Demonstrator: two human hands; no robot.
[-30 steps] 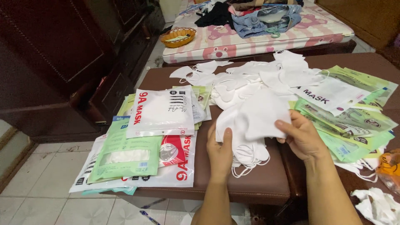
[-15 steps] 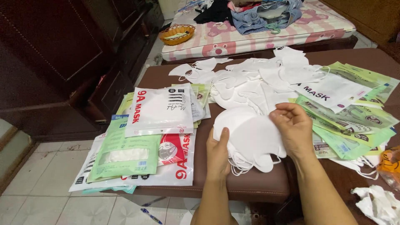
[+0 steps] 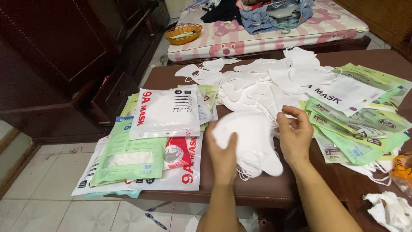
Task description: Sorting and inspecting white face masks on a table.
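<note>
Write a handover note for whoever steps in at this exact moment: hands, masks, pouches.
Left hand: flat against a small stack of white face masks, steadying it on the brown table.
Right hand: fingers at the stack's right edge, grip unclear.
Loose white masks are heaped behind the stack.
Filled pouches lie piled on the left; flat green pouches lie on the right.
Done: a small stack gathered.
Left: the heap is unsorted.

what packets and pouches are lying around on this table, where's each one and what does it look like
White pouch: left of the hands, flat rectangle, red lettering.
Green pouch: front left, clear window.
Red-and-white pouch: under those two, flat.
Green pouches: fanned stack, right.
White flat pouch: on that stack.
</note>
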